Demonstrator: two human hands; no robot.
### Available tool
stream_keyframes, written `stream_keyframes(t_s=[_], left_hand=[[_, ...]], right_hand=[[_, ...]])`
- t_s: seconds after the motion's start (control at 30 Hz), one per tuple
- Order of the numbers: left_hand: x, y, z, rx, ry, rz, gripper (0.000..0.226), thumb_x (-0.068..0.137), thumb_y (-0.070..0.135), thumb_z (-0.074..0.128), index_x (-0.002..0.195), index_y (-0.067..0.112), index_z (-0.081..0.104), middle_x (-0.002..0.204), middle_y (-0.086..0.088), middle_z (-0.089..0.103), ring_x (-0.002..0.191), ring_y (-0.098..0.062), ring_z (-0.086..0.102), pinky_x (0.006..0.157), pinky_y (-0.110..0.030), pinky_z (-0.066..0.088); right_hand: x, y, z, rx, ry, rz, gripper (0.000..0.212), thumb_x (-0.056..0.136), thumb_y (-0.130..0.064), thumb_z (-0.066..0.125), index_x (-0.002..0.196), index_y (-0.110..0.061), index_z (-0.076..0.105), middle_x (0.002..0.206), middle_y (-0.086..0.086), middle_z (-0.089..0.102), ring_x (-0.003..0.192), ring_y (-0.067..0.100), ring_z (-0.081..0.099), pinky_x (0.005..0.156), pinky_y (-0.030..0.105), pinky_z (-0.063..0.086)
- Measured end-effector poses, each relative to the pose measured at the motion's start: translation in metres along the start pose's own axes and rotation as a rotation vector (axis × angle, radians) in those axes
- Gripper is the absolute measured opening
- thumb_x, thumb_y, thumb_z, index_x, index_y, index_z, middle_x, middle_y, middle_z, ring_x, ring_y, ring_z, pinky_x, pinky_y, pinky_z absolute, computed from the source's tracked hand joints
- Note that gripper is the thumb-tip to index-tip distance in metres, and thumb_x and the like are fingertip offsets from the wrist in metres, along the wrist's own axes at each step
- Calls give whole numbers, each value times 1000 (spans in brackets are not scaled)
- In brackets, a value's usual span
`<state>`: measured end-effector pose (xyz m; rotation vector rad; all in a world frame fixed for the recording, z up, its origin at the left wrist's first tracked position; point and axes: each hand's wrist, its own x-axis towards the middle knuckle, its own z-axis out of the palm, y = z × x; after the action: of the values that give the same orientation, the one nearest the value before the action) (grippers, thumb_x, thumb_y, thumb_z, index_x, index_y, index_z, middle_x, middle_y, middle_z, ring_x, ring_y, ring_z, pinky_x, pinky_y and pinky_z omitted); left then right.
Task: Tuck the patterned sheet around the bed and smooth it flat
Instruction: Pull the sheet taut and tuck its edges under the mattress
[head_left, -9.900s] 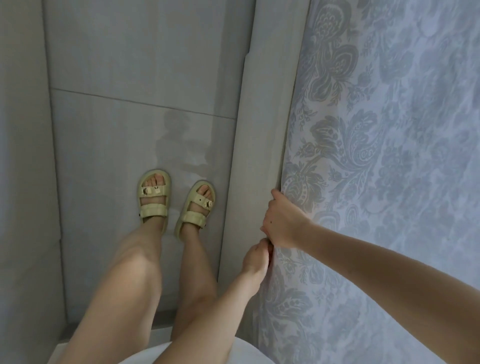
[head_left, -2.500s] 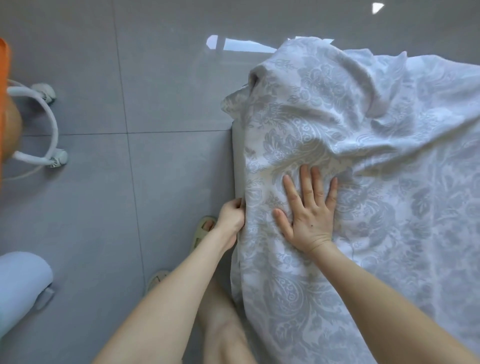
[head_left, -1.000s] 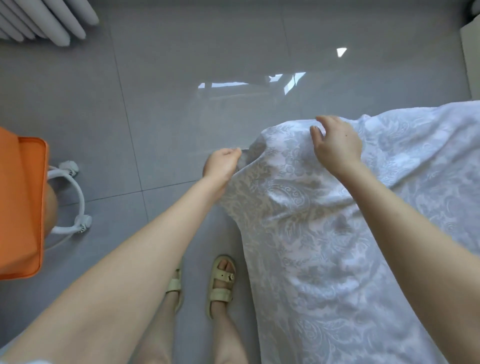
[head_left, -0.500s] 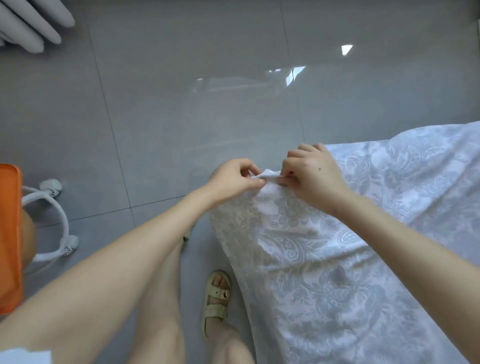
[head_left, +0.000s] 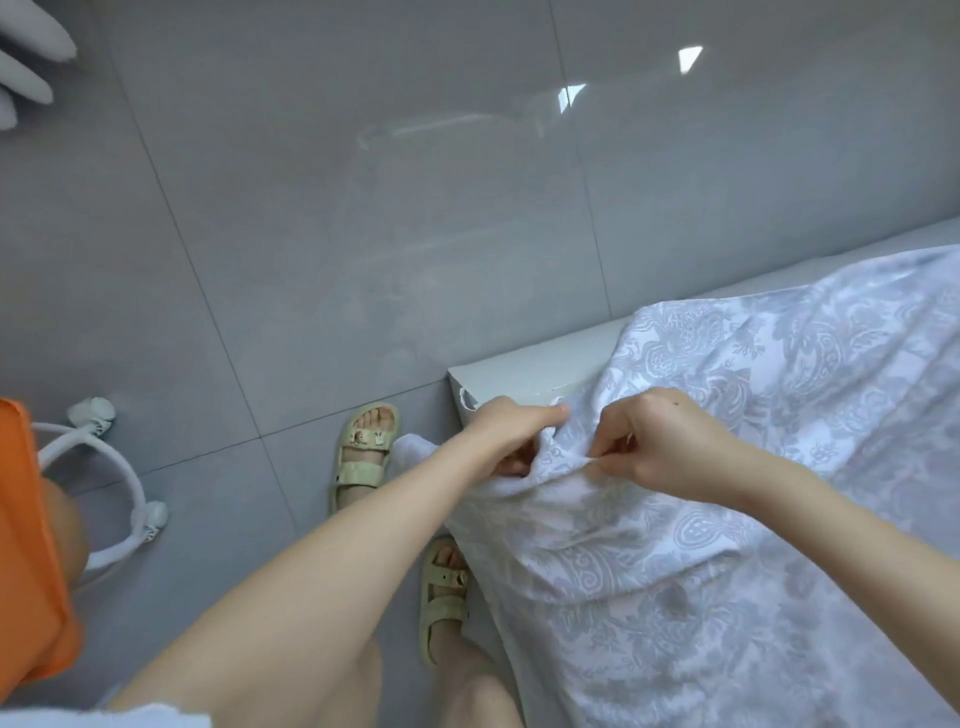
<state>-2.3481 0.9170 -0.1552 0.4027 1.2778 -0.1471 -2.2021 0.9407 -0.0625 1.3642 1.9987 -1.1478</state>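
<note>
The patterned sheet (head_left: 737, 545), white with grey paisley, covers the bed at the right and lower right. At the bed's corner its edge is bunched up. My left hand (head_left: 506, 436) grips that bunched corner from the left side, fingers curled under the cloth. My right hand (head_left: 654, 441) pinches a fold of the same corner from the right, a few centimetres from the left hand. Beyond the hands the bare white bed frame corner (head_left: 524, 376) shows, uncovered by the sheet.
Grey tiled floor (head_left: 363, 234) fills the upper and left view. My sandalled feet (head_left: 363, 452) stand close beside the bed. An orange seat (head_left: 26, 561) on a white wheeled base (head_left: 119, 499) stands at the left edge. Pale rounded slats (head_left: 26, 57) show top left.
The sheet corner has been pulled back toward me, baring the white bed frame corner. Both hands stay closed on the corner and have dropped lower in view. My left foot has stepped forward.
</note>
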Motion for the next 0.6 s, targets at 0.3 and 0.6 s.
stream_keyframes(t_s=[0.3, 0.6], left_hand=[[-9, 22, -50, -115, 533, 480, 18, 64, 25, 57, 52, 15, 49, 53, -5, 48, 62, -21, 51, 62, -41, 49], [-20, 19, -75, -263, 955, 620, 34, 84, 14, 62, 58, 20, 41, 57, 5, 44, 60, -16, 43, 61, -27, 37]], right_hand=[[-1, 0, -13, 82, -38, 25, 8, 84, -20, 69, 87, -24, 76, 82, -17, 67, 65, -8, 51, 65, 6, 36], [1, 22, 5, -128, 491, 115, 7, 84, -16, 68, 87, -11, 72, 83, 3, 70, 81, 30, 64, 58, 38, 52]])
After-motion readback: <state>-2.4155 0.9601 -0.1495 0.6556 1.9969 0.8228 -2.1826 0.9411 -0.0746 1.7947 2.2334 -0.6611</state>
